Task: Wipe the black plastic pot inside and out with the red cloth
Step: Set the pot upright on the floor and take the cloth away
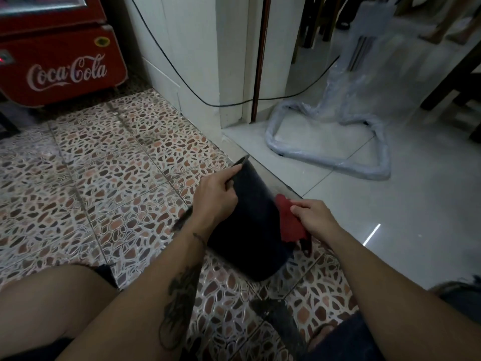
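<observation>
The left hand grips the black pot's rim; the right hand presses the red cloth on its side.

1. One black plastic pot is showing.
2. One red cloth is lying against it.
3. Two hands are appearing: one left hand and one right hand.
4. One red drinks cooler is standing at the upper left.
5. One black cable is hanging across the wall.
6. One plastic-wrapped frame is sitting on the pale floor.
7. Two floor surfaces are meeting: one pebble-patterned tiling and one pale tiling.
</observation>
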{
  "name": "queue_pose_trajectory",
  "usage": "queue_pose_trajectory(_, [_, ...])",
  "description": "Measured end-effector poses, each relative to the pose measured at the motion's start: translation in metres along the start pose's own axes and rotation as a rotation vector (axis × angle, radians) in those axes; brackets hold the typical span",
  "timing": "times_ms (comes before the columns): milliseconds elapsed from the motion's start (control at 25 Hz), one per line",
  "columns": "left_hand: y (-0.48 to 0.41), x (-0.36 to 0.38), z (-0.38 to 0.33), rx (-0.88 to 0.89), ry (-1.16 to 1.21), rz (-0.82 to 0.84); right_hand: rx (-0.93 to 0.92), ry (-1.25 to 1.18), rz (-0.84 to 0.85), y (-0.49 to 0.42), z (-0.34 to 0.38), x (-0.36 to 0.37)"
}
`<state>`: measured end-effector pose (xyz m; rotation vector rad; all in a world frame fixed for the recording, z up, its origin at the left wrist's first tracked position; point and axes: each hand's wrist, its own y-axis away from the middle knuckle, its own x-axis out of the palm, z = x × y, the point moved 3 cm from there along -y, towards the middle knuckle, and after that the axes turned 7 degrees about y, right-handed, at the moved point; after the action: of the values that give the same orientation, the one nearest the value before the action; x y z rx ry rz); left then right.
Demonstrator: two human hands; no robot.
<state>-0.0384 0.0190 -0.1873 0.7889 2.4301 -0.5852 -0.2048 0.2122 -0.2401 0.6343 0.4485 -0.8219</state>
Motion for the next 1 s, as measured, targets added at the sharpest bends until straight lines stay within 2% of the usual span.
queue_pose_trajectory(120, [-0.010,-0.007,-0.014,0.177,-0.111,0.039,-0.009,-0.151,0.005,0.013,0.018,-0.008])
queue_pose_trajectory(240, [0.006,0.000,-0.001,0.253,-0.196,0.147,-0.011,-0.257,0.100,0.030,0.030,-0.008])
queue_pose_trajectory(480, [0.052,0.019,0.027,0.330,-0.311,0.361,0.013,-0.009,0.162,0.055,0.033,0.004])
queue_pose_trajectory(600, [0.063,0.024,0.028,0.281,-0.226,0.384,-0.007,0.002,0.172,0.058,0.033,0.010])
queue_pose_trajectory(800, [0.064,0.022,0.008,0.160,-0.032,0.307,-0.114,-0.048,0.141,0.062,0.046,0.011])
queue_pose_trajectory(1000, [0.067,0.021,-0.015,0.017,0.165,0.331,-0.263,0.284,-0.036,0.065,0.057,0.006])
